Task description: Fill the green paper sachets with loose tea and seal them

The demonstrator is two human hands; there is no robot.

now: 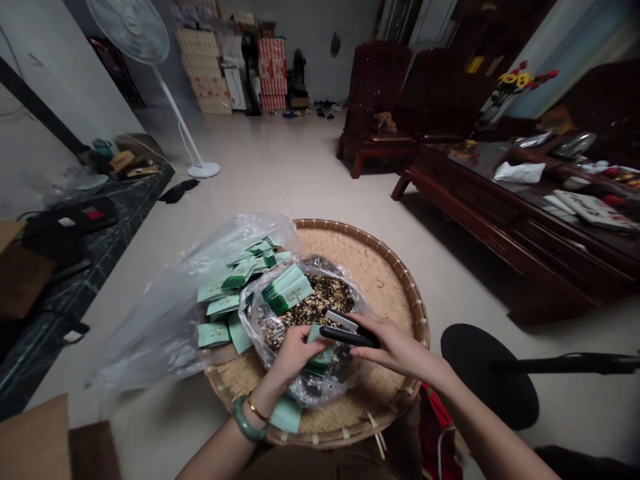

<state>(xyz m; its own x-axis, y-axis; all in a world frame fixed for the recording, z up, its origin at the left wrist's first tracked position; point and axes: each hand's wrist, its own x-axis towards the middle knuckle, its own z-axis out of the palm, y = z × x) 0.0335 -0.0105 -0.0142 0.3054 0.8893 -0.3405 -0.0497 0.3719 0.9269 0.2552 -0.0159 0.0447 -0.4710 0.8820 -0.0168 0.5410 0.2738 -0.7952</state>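
Observation:
My left hand (296, 351) pinches a small green paper packet (320, 359) above an open clear plastic bag (253, 317). My right hand (393, 341) is wrapped round a black stapler (345, 335), whose front end meets the packet's upper edge. The stapler's jaws stand apart. Inside the bag lies a dark and pale dried loose mix (330, 287), with a stack of green packets (289, 290) resting on top. More green packets (223, 303) are heaped to the left, partly on a large clear plastic sheet or bag (165, 320). One packet (287, 413) lies near my left wrist.
A round woven bamboo tray (385, 267) carries the bag. Right of it stands a round black base (487, 373) with a pole. A white fan (203, 169) stands at the back left, a dark wooden table (475, 220) at the right, and a cardboard box (35, 433) at the lower left.

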